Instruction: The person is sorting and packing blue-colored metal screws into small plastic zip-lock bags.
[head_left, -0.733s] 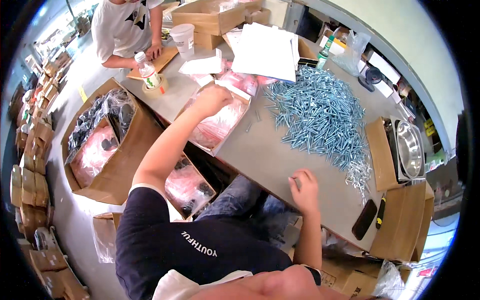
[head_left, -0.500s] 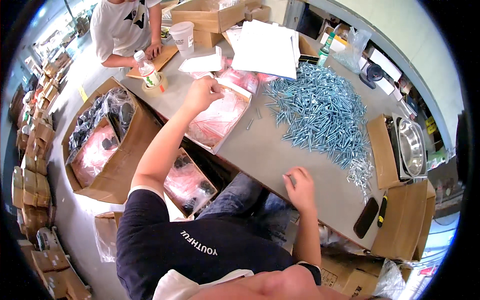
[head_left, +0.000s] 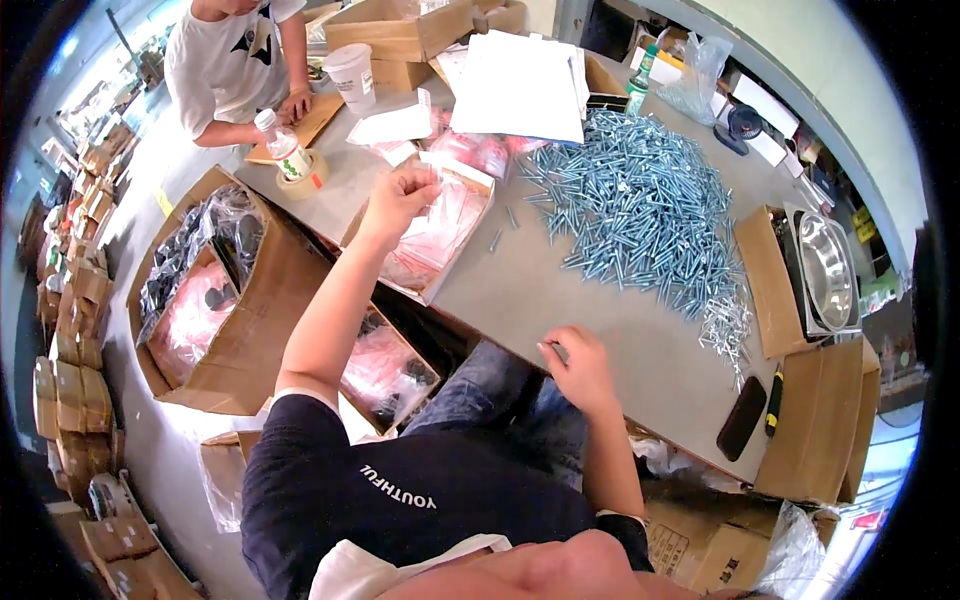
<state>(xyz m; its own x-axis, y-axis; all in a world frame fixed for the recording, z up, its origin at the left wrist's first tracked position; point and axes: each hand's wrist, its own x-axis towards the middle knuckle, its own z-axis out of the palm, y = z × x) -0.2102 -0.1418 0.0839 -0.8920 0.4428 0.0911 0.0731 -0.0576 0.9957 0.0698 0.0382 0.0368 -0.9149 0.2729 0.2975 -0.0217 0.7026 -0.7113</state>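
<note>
My left hand (head_left: 402, 205) reaches over a shallow white-edged carton (head_left: 462, 245) at the table's edge. The carton holds clear plastic bags with red markings (head_left: 428, 242). Its thumb and fingers are pinched together; what lies between them, if anything, is too small to make out. My right hand (head_left: 582, 370) hovers by the near table edge, fingers loosely curled and the thumb apart, with nothing visible in it. Beyond it, a large heap of bluish metal screws (head_left: 640, 210) covers the table's right half. A smaller pile of silvery screws (head_left: 727, 328) lies at its near end.
Open cartons of bagged parts (head_left: 245, 345) stand left and below the table. White papers (head_left: 520, 88), a bottle (head_left: 283, 145) and tape rolls (head_left: 302, 183) lie farther back. A phone (head_left: 741, 418), a cutter knife (head_left: 774, 402) and a steel bowl (head_left: 828, 285) are right. Another person (head_left: 235, 75) works far left.
My right hand has drawn slightly left and nearer the table edge. My left hand stays over the carton, its wrist and fingers turned a little. The whole view has shifted slightly.
</note>
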